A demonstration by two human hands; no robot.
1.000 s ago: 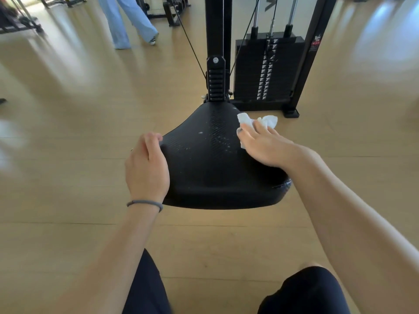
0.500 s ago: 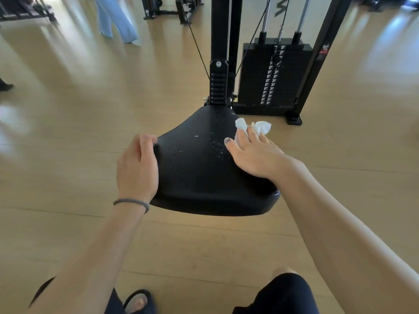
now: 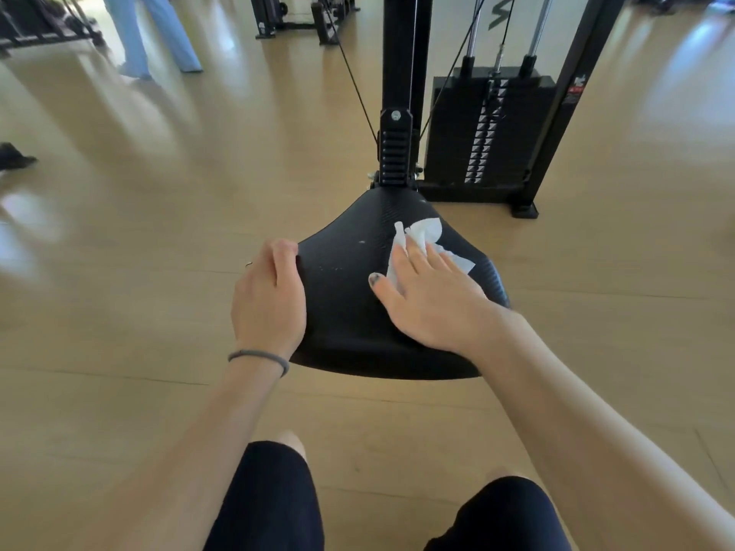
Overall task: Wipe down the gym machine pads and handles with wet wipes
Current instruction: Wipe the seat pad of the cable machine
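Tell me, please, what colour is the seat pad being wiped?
Black, with a fine ribbed texture: the seat pad, seen in the head view.

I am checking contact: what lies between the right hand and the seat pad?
In the head view, the white wipe lies under the right hand, pressed onto the seat pad.

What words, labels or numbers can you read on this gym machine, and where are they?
None reads whole.
Large dark letters on the white panel behind the cables: cut off by the frame edge.
Red and white sticker on the right black upright: too small.
White markings on the weight stack: blurred.
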